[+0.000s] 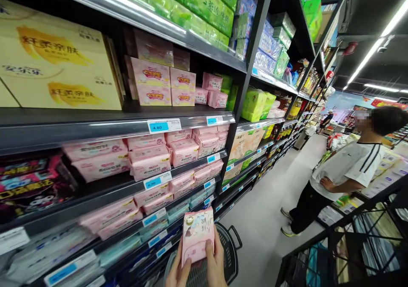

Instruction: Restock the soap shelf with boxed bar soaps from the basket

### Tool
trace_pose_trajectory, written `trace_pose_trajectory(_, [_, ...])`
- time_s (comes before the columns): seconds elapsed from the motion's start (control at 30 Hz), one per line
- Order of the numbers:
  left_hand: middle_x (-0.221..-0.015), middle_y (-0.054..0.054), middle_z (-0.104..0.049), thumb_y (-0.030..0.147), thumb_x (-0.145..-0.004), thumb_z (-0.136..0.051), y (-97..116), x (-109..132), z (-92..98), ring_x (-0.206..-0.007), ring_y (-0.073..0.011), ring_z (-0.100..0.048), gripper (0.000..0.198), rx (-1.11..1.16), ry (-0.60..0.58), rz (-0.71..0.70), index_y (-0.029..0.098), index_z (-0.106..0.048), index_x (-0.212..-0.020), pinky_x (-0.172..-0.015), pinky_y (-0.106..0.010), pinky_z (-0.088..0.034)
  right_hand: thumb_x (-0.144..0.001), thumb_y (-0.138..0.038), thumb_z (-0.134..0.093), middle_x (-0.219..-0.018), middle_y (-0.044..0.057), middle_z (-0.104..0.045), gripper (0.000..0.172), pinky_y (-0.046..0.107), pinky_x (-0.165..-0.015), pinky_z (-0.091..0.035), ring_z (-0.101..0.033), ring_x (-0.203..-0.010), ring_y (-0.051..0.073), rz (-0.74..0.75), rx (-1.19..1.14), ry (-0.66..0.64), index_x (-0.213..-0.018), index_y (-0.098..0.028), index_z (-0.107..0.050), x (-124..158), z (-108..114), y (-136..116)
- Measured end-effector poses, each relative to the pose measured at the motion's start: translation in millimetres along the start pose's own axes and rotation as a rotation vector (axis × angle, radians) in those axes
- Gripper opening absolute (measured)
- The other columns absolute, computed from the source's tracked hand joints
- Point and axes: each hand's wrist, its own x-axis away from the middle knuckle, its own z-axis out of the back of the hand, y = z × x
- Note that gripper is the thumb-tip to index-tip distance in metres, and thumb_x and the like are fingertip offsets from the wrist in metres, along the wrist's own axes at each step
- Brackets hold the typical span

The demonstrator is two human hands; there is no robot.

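Observation:
Both my hands hold one pink packet (pixel 198 236) with printed characters and a small picture on its front. My left hand (pixel 180 265) grips its lower left side, thumb on the front. Along the right edge, my right hand (pixel 216 255) has its fingers wrapped behind and its thumb on the face. Below the packet is a dark green basket (pixel 231 253) with a perforated side and a black handle. To the left, rows of pink soft packs (pixel 149 161) fill the shelves, with blue price tags (pixel 157 181) on the edges.
Tall black shelving (pixel 248 66) runs along the left, stacked with tissue packs and large yellow boxes (pixel 57 57). A person in a white shirt (pixel 347 168) stands on the right side of the aisle (pixel 270 198). A black wire rack (pixel 338 253) with folded goods is at lower right.

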Motion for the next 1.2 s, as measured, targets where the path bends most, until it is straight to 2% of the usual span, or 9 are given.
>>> trace_pose_trajectory(0.07, [-0.162, -0.006, -0.051, 0.083, -0.083, -0.057, 11, 3, -7.8, -0.155, -0.0327, -0.04, 0.099, 0.016, 0.038, 0.003, 0.024, -0.041, -0.162, -0.128, -0.04, -0.033, -0.091, -0.073, -0.06, -0.139, 0.01, -0.07, 0.076, 0.043, -0.11, -0.054, -0.064, -0.13, 0.03, -0.017, 0.016, -0.024, -0.148, -0.023, -0.062, -5, 4, -6])
trace_pose_trajectory(0.2, [-0.162, -0.011, -0.051, 0.08, -0.079, -0.064, 36, 1, -16.3, -0.153, -0.0335, -0.042, 0.102, 0.092, -0.011, -0.079, 0.018, -0.048, -0.158, -0.127, -0.041, -0.034, -0.09, -0.074, -0.059, -0.132, 0.013, -0.073, 0.077, 0.039, -0.103, -0.057, -0.066, -0.123, 0.03, -0.051, 0.014, -0.033, -0.142, -0.017, -0.067, -22, 8, -10])
trace_pose_trajectory(0.3, [-0.161, -0.013, -0.051, 0.078, -0.084, -0.062, 40, -7, -13.0, -0.152, -0.0337, -0.044, 0.098, 0.137, -0.018, -0.111, 0.016, -0.046, -0.159, -0.126, -0.043, -0.036, -0.093, -0.071, -0.058, -0.126, 0.013, -0.075, 0.08, 0.037, -0.084, -0.062, -0.073, -0.095, 0.025, -0.142, -0.103, -0.093, -0.152, -0.017, -0.056, -32, 5, -2])
trace_pose_trajectory(0.4, [-0.161, -0.013, -0.051, 0.075, -0.089, -0.06, 35, -9, -9.0, -0.149, -0.0337, -0.048, 0.093, 0.151, -0.035, -0.12, 0.017, -0.044, -0.16, -0.124, -0.043, -0.038, -0.093, -0.068, -0.06, -0.119, 0.012, -0.076, 0.083, 0.035, -0.07, -0.062, -0.071, -0.077, 0.021, -0.204, -0.2, -0.123, -0.158, -0.018, -0.047, -35, 4, 4])
trace_pose_trajectory(0.57, [-0.159, -0.013, -0.053, 0.074, -0.091, -0.059, 28, -8, -5.8, -0.137, -0.0333, -0.059, 0.095, 0.183, -0.053, -0.103, 0.018, -0.037, -0.163, -0.112, -0.041, -0.051, -0.092, -0.067, -0.062, -0.12, 0.013, -0.076, 0.084, 0.034, -0.067, -0.062, -0.069, -0.074, 0.02, -0.212, -0.197, -0.122, -0.157, -0.017, -0.049, -37, 4, 7])
trace_pose_trajectory(0.73, [-0.159, -0.014, -0.054, 0.076, -0.089, -0.061, 27, -8, -1.8, -0.137, -0.0347, -0.058, 0.098, 0.188, -0.01, -0.085, 0.016, -0.036, -0.163, -0.109, -0.042, -0.053, -0.092, -0.066, -0.063, -0.12, 0.012, -0.076, 0.082, 0.034, -0.069, -0.062, -0.071, -0.08, 0.021, -0.237, -0.203, -0.156, -0.156, -0.017, -0.051, -37, 1, 11])
trace_pose_trajectory(0.87, [-0.162, -0.013, -0.05, 0.071, -0.091, -0.061, 17, -10, 1.6, -0.138, -0.0346, -0.057, 0.088, 0.199, -0.02, -0.08, 0.02, -0.042, -0.161, -0.109, -0.041, -0.052, -0.089, -0.067, -0.066, -0.125, 0.014, -0.073, 0.08, 0.032, -0.065, -0.06, -0.071, -0.085, 0.022, -0.263, -0.165, -0.129, -0.15, -0.017, -0.056, -34, 1, 12])
trace_pose_trajectory(1.03, [-0.153, -0.015, -0.059, 0.07, -0.092, -0.06, 15, -31, 20.3, -0.127, -0.033, -0.063, 0.075, 0.157, 0.059, -0.071, 0.02, -0.059, -0.147, -0.097, -0.037, -0.054, -0.085, -0.058, -0.075, -0.11, 0.006, -0.076, 0.072, 0.024, -0.059, -0.054, -0.07, -0.082, 0.019, -0.294, -0.231, -0.137, -0.144, -0.024, -0.053, -40, 5, 8])
trace_pose_trajectory(1.2, [-0.116, -0.009, -0.074, 0.06, -0.097, -0.055, 55, -75, 56.0, -0.092, -0.0232, -0.064, 0.057, -0.121, -0.095, -0.144, 0.019, -0.068, -0.135, -0.079, -0.03, -0.049, -0.078, -0.05, -0.085, -0.089, 0.003, -0.075, 0.062, 0.022, -0.044, -0.048, -0.069, -0.063, 0.017, -0.433, -0.29, -0.327, -0.128, -0.022, -0.063, -44, 14, 1])
